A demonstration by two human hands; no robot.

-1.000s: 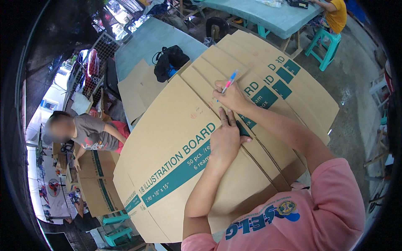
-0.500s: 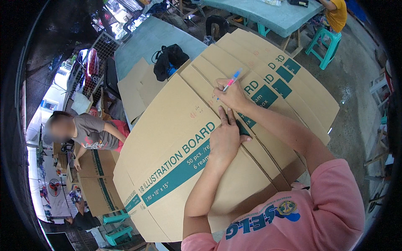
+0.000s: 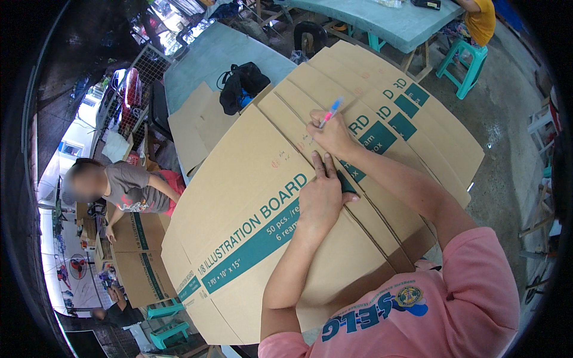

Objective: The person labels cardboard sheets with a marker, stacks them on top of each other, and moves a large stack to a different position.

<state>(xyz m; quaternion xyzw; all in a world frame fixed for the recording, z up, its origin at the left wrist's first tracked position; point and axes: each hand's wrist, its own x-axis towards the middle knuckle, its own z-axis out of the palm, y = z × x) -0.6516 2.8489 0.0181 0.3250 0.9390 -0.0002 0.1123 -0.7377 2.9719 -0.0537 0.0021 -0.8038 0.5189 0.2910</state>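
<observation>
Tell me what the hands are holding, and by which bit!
The right hand holds a blue-and-pink pen by its lower part. The left hand holds nothing; it rests on the cardboard.

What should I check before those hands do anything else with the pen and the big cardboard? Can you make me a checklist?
1. Pen held in the right hand: ok, gripped with its blue end sticking up.
2. Pen tip touching the cardboard sheets: cannot tell, the tip is too hard to make out.
3. Left hand resting on the cardboard: ok, just below the right hand.
4. Sheet edges lined up: not ok, they are spread out in steps.
5. Black bag away from both hands: ok, it sits past the cardboard's far edge.
</observation>
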